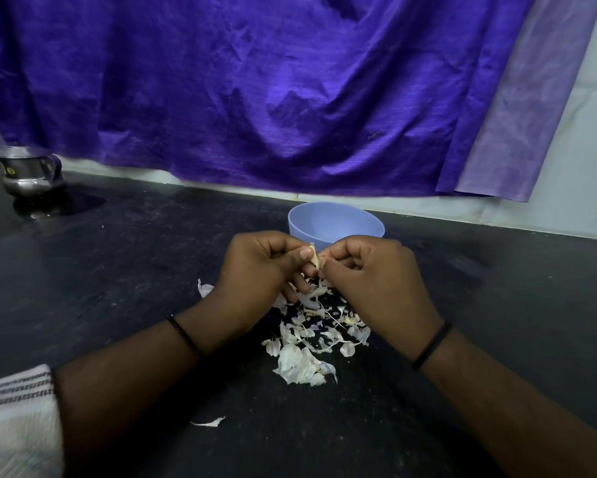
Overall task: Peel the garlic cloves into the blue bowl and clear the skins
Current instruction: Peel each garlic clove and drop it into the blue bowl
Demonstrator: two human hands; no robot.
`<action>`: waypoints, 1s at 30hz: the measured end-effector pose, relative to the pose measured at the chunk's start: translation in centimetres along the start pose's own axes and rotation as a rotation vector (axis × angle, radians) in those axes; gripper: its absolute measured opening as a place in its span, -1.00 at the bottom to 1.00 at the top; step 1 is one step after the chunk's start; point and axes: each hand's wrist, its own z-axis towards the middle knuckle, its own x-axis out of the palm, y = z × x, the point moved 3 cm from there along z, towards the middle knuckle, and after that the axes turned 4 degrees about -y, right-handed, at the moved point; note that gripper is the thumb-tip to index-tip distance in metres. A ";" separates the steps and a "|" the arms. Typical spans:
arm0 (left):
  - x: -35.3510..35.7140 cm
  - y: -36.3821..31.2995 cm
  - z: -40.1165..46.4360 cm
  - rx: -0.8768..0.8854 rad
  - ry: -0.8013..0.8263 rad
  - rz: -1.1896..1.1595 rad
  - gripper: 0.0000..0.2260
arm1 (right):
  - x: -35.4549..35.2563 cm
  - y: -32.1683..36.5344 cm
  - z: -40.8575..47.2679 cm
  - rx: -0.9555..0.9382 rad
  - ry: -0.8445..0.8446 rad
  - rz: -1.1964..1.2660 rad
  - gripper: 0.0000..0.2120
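Both hands are pinching one garlic clove between them, left hand and right hand meeting just before the blue bowl; the bowl is lying directly beyond, skins piling on the tabletop beneath.

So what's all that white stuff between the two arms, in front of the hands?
In the head view, a pile of garlic skins lies on the black counter between the forearms, near side of the left hand and right hand.
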 end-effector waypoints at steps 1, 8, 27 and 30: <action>-0.1 0.1 0.1 -0.006 -0.010 -0.015 -0.90 | 0.0 0.0 0.0 0.015 0.006 0.012 -0.92; -0.3 0.2 0.2 0.026 0.004 -0.012 -0.91 | 0.1 0.0 -0.2 0.034 0.049 0.032 -0.90; -0.2 0.6 0.2 0.002 0.014 0.089 -0.91 | 0.3 -1.2 0.1 0.092 -0.031 0.078 -0.92; -0.2 0.5 0.2 0.012 0.007 0.087 -0.93 | 0.3 -1.1 0.1 0.065 -0.040 0.028 -0.93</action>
